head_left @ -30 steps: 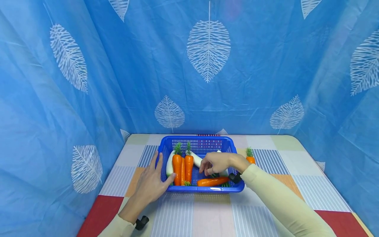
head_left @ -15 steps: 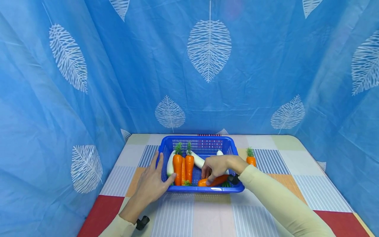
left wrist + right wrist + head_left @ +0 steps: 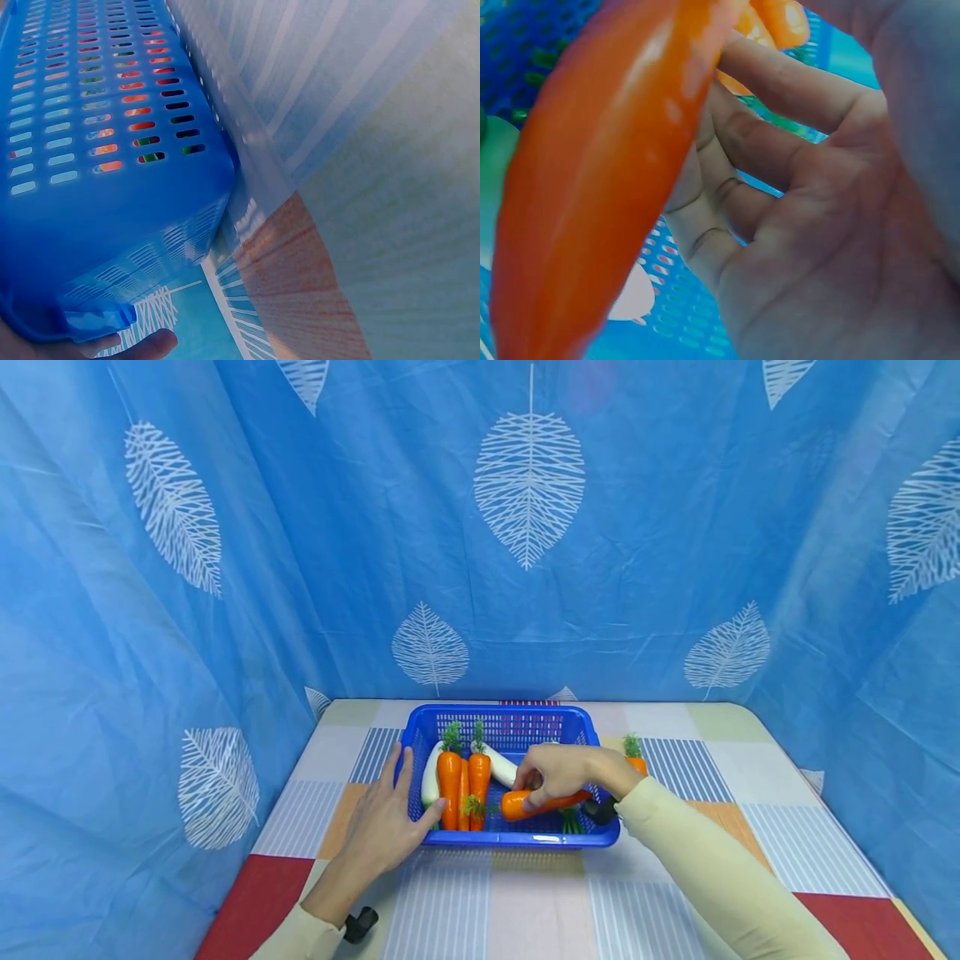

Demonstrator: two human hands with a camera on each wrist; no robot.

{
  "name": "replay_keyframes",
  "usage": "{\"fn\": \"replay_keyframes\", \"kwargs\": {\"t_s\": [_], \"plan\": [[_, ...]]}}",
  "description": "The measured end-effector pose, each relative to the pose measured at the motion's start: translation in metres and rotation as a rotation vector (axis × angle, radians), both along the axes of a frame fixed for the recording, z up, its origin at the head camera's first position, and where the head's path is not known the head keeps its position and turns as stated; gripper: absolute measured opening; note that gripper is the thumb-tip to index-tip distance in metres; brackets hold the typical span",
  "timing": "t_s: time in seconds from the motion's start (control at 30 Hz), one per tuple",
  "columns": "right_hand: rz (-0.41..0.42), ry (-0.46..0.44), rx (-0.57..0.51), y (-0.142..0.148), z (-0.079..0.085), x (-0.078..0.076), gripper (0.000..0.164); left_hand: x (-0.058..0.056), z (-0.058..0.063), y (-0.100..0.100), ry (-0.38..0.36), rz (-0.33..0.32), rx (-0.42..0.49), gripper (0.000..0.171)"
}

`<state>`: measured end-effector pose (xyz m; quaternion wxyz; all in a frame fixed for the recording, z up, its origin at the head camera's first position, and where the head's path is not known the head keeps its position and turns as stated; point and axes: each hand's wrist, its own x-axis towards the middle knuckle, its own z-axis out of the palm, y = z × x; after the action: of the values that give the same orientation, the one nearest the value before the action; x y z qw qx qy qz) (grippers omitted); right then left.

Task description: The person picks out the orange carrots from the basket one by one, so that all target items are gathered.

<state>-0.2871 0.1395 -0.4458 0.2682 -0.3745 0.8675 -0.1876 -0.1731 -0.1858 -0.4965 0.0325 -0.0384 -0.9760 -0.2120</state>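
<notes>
We've our left hand (image 3: 390, 818) at the basket's (image 3: 517, 839) left rim, likely steadying it, while our right hand (image 3: 564, 770) takes a carrot (image 3: 514, 807) inside the basket's near right part, close to its thick end, presumably for control. Left fingers: straight, spread; right: thumb and fingertips pinching that carrot.

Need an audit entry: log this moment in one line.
right grip: holds carrot; left grip: touches basket; inside: more carrots, white vegetables
</notes>
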Motion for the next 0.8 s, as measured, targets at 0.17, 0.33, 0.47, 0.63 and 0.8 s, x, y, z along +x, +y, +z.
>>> {"fn": "replay_keyframes", "kwargs": {"t_s": [0.17,0.33,0.47,0.63,0.8], "plan": [[-0.009,0.045,-0.052,0.009,0.008,0.002,0.029,0.000,0.000,0.000,0.006,0.004,0.001,0.109],[-0.027,0.084,-0.107,0.019,0.017,0.004,0.035,0.000,0.000,0.000,0.009,0.005,0.004,0.109],[-0.067,0.080,-0.151,0.026,0.024,0.006,0.037,-0.001,-0.001,0.000,0.011,0.004,0.000,0.109],[-0.120,0.103,-0.195,0.035,0.029,0.007,0.040,-0.001,-0.001,0.000,0.007,0.004,0.000,0.109],[-0.191,0.171,-0.224,0.048,0.033,0.008,0.044,-0.002,-0.001,0.000,0.009,0.003,0.001,0.109]]}}
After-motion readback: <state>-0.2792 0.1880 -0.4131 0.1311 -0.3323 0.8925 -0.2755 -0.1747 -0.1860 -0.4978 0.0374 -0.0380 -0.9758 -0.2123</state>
